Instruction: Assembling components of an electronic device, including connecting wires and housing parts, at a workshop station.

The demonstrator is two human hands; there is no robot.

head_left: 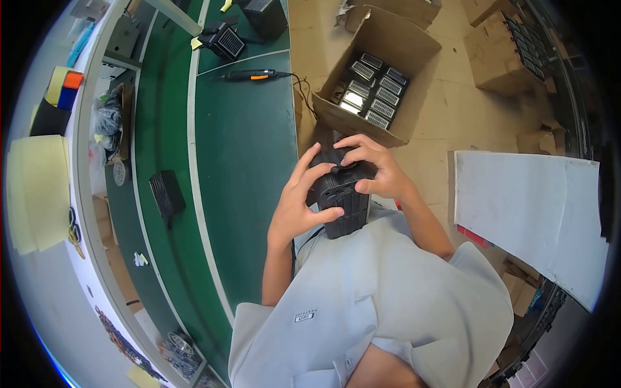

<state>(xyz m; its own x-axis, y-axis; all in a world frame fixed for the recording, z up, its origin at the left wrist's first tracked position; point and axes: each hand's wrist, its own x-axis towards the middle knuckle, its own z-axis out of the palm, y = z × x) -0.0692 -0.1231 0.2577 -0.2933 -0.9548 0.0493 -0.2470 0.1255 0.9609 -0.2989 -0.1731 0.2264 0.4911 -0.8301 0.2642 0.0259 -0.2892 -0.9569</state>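
Close to my chest I hold a black ribbed plastic housing (347, 216), upright between both hands. My left hand (296, 205) grips its left side, with the thumb across the ribbed front and the fingers along the upper edge. From the right, my right hand (383, 169) wraps its upper part, fingers curled over the top and the thumb near a small black clip-like part (343, 169). What the fingertips press at the top is partly hidden. A dark cable hangs beside my left wrist.
On the green workbench (246, 129) to my left lies a black-and-orange electric screwdriver (249, 75). Beyond it stands a black unit with a gridded panel (228, 43). Another black unit (167, 194) rests on the green belt. An open carton (414, 71) of similar units sits ahead, and a white board (527, 207) is at right.
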